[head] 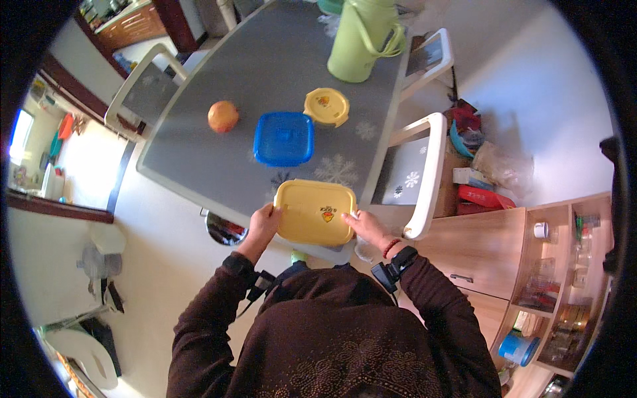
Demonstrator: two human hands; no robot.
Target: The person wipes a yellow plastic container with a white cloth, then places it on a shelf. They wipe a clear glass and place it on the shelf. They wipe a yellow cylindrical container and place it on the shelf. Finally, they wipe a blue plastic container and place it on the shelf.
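Between my hands is a rectangular yellow lid (303, 219) with a cartoon duck print, at the table's near edge; whether a container sits under it is hidden. My left hand (264, 224) grips its left side, thumb on the rim. My right hand (367, 226) grips the right side, thumb near the print. Just beyond lies a square blue plastic lid (283, 139), and I cannot tell if it covers a box. A smaller yellow lid (327, 106) with side tabs touches or overlaps its far right corner. To the left rests a round reddish-orange fruit (223, 117).
A light green thermos jug (356, 45) stands at the far right of the grey table (259, 64). White-framed chairs (433, 174) flank the table on both sides. A wooden cabinet (473, 248) with open shelves is at my right, near boxes and bags.
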